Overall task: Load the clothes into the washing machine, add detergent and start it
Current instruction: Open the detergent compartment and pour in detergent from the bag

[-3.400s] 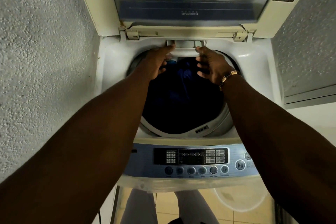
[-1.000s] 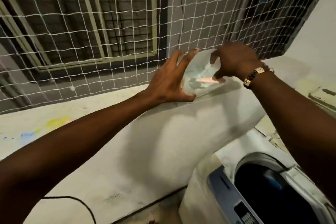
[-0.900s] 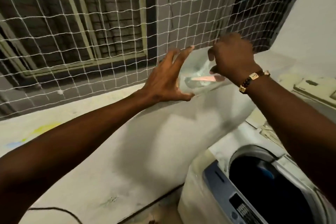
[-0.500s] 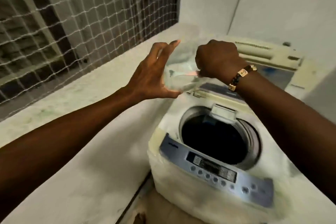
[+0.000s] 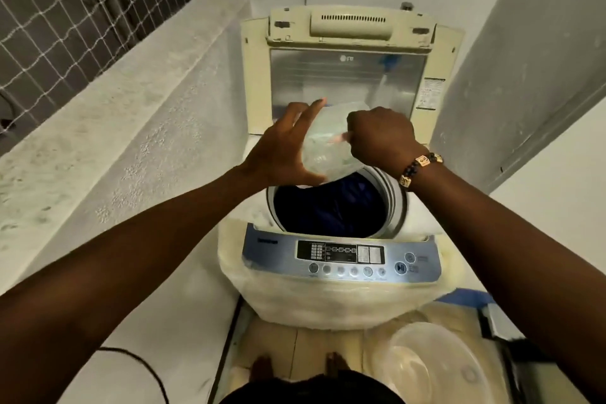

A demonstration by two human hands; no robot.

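Above the open washing machine (image 5: 341,259) with dark clothes (image 5: 331,207) inside, the left hand (image 5: 282,154) cups a clear container (image 5: 328,144) with spread fingers while the right hand (image 5: 380,138), curled, pinches what seems a scoop, beside a basin (image 5: 436,367) on the floor.

Both bare arms are reaching forward, the left hand (image 5: 282,147) cupping a clear plastic container (image 5: 328,144) with splayed straight fingers while the right hand (image 5: 380,138), beaded bracelet (image 5: 419,166) at its wrist, is curling into a fist.

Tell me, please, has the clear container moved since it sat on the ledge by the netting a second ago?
Yes. The clear container has left the ledge and is now held above the washing machine drum, between both hands.
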